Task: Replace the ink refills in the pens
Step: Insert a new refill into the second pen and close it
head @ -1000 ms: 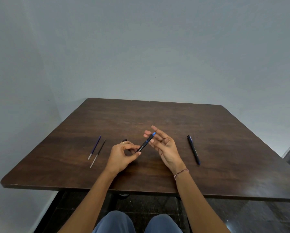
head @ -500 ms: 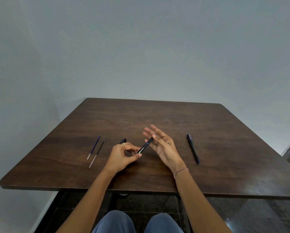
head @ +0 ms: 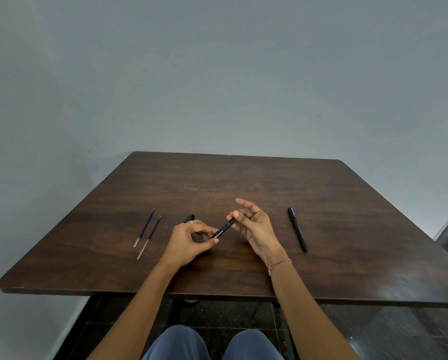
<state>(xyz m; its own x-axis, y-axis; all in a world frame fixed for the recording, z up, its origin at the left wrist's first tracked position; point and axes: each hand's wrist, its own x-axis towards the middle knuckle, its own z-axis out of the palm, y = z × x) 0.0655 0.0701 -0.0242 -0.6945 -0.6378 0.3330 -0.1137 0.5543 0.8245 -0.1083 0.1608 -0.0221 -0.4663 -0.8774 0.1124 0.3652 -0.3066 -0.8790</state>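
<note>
A dark wooden desk (head: 243, 178) with rounded corners stands against a plain grey-blue wall (head: 217, 74). Below its near edge show a dark speckled floor (head: 373, 333) and blue trousers (head: 176, 344).

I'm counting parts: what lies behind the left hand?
A black tip pokes out beyond the left hand; the hand covers the rest, so cap or barrel cannot be told.

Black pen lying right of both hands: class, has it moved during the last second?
No. The black pen lies at the same spot and angle on the dark brown wooden table; both shift together, so the camera moved.
</note>
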